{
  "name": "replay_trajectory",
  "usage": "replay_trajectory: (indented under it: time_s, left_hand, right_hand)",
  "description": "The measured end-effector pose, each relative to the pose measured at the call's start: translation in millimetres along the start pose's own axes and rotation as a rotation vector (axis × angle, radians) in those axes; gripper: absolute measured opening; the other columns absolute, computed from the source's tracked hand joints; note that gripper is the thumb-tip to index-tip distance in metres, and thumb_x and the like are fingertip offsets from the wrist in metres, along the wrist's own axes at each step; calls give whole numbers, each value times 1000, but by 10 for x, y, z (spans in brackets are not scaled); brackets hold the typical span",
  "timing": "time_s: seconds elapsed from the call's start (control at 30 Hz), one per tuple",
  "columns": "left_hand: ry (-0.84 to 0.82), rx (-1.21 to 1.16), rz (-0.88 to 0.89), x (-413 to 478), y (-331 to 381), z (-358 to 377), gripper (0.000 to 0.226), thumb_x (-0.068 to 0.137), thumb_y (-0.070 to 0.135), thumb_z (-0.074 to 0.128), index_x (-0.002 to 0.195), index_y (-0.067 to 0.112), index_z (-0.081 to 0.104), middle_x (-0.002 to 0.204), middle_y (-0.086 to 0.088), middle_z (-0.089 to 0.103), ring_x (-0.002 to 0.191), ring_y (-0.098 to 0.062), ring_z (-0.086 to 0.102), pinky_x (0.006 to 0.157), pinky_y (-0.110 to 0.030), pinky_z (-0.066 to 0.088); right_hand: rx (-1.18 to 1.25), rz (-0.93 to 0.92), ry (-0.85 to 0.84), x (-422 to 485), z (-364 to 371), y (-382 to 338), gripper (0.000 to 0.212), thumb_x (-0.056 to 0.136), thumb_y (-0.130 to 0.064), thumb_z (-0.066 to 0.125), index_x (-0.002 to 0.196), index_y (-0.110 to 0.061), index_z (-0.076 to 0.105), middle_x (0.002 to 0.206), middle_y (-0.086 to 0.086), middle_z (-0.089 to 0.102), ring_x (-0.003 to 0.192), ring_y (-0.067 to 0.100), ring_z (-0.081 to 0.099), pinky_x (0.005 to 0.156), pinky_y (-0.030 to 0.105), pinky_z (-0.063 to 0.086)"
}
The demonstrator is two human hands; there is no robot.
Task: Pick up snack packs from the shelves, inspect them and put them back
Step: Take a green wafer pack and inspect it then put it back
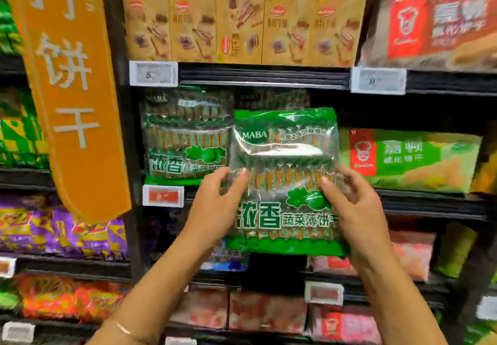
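A green and clear MABA biscuit pack (285,156) is held upright in front of the middle shelf. My left hand (217,204) grips its left edge, thumb on the front. My right hand (352,204) grips its right edge, thumb on the front and fingers behind. Its printed front faces me. A second pack of the same kind (185,140) stands on the shelf just behind and to the left.
Tan boxes (242,27) fill the shelf above. A green and red pack (411,159) lies on the middle shelf to the right. An orange hanging sign (72,89) juts out on the left. Purple, orange and pink packs sit on the lower shelves.
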State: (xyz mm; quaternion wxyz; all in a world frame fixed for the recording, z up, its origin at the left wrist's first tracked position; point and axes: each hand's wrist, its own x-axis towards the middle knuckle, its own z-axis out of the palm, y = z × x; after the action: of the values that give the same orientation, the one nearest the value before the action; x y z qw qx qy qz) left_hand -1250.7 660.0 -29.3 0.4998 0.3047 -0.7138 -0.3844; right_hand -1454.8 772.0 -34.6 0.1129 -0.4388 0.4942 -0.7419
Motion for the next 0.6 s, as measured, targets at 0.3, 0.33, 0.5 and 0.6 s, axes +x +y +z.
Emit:
replay_trajectory:
  time_s: [0.3, 0.33, 0.5, 0.6]
  left_hand:
    - [122, 258, 204, 506, 161, 49, 48, 83, 72, 47, 94, 29, 64, 95, 4, 60, 85, -3, 55, 72, -23, 45]
    - [133, 271, 233, 509, 190, 72, 47, 87, 70, 50, 109, 32, 67, 99, 6, 63, 88, -2, 57, 76, -27, 48]
    - [260, 369, 289, 607, 360, 151, 47, 94, 44, 71, 134, 21, 61, 97, 16, 64, 91, -8, 63, 78, -31, 55]
    - [308, 482, 271, 651, 445, 164, 44, 92, 47, 72, 127, 22, 62, 87, 16, 62, 79, -9, 62, 64, -35, 54]
  right_hand:
    - [-16, -86, 8, 631, 98, 17, 25, 89, -25, 76, 112, -32, 71, 102, -23, 78, 96, -4, 73, 74, 8, 52]
    - [-19, -89, 21, 658, 89, 30, 22, 89, -27, 76, 110, -35, 71, 103, -23, 78, 97, -4, 72, 75, 8, 52]
    - [-137, -210, -1, 797, 178, -74, 28, 99, -26, 69, 109, -50, 60, 103, -51, 63, 103, -25, 59, 78, -3, 44]
    - [-203, -235, -42, 913, 232, -71, 30, 103, -23, 64, 104, -52, 56, 98, -55, 59, 98, -29, 56, 74, -6, 41]
